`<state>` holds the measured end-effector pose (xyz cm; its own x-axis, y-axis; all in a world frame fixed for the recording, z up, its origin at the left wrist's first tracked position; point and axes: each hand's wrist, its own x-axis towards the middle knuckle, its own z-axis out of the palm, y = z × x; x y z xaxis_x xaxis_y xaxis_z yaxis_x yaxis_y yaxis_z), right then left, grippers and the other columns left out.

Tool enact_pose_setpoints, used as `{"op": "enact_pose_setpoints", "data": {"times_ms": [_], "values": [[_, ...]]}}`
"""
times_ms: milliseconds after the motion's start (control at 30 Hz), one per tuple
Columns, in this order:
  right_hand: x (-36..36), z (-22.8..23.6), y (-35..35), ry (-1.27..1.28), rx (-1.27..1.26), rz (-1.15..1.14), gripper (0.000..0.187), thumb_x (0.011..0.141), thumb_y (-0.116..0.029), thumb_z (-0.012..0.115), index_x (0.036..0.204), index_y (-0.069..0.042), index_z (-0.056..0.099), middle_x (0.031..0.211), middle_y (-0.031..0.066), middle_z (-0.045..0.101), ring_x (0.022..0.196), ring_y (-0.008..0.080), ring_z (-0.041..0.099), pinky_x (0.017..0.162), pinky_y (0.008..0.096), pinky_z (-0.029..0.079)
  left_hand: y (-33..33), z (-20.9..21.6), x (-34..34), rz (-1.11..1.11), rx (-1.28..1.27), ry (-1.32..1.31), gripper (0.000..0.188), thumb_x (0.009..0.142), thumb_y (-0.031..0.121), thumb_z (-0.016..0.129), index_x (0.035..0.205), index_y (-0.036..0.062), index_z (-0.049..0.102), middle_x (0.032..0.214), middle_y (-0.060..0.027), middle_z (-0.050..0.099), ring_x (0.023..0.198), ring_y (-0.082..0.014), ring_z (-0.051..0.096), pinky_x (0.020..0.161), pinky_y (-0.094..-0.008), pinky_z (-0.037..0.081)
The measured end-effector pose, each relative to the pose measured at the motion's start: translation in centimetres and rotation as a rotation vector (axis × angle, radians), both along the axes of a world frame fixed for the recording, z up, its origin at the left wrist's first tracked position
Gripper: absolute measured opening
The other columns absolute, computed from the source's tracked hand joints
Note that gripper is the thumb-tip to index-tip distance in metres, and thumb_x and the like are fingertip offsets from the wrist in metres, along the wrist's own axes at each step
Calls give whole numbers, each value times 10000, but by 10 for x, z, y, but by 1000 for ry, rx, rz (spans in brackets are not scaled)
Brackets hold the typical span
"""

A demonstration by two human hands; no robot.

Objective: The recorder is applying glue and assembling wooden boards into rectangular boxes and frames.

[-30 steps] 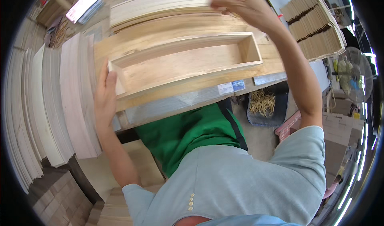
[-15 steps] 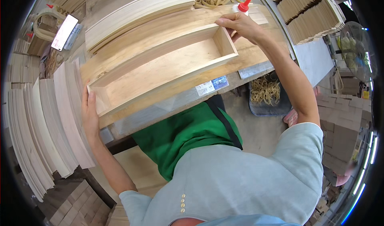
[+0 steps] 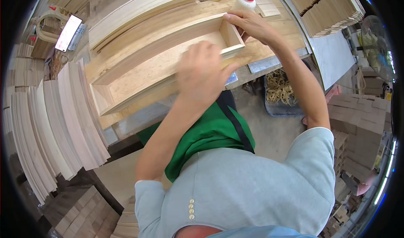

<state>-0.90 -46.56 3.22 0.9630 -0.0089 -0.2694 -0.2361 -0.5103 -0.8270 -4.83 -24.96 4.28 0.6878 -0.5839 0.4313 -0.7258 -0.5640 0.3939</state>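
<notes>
Left hand point(image 3: 200, 74) now over the box point(image 3: 164, 50), blurred, seemingly spread; right hand point(image 3: 253, 27) in corner pinch.

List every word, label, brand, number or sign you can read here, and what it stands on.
No text can be read.
Blue label on the workbench edge: partly hidden by the left hand, too small to read.
Phone screen: lit, no legible characters.

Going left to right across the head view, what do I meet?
Lit smartphone → long open wooden box → right hand at its right end → dark tub of tan strips → round fan.
</notes>
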Motion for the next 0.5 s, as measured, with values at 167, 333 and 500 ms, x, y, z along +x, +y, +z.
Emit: {"op": "enact_pose_setpoints", "data": {"times_ms": [167, 333, 500], "values": [[2, -4, -6, -13, 29, -57, 466, 932, -397, 518, 1146, 12, 586, 838, 97, 635, 670, 145, 627, 521, 271, 533, -62, -39, 14, 3, 78, -53, 351, 707, 348, 745, 726, 45, 569, 729, -99, 566, 716, -254, 606, 615, -367, 467], [5, -7, -4, -39, 39, -61, 440, 933, -388, 512, 1125, -1, 594, 826, 90, 631, 693, 157, 638, 536, 297, 548, -70, -45, 16, 42, -39, -175, 319, 724, 315, 727, 676, 50, 557, 675, -89, 569, 630, -253, 603, 560, -356, 469], [3, -11, -4, -70, -25, -45, 449, 942, -418, 489, 1091, -11, 607, 835, 64, 632, 689, 136, 617, 557, 267, 515, -70, -48, 15, 115, 12, -176, 348, 702, 351, 737, 692, 50, 563, 690, -92, 576, 656, -260, 603, 587, -373, 472]]}}
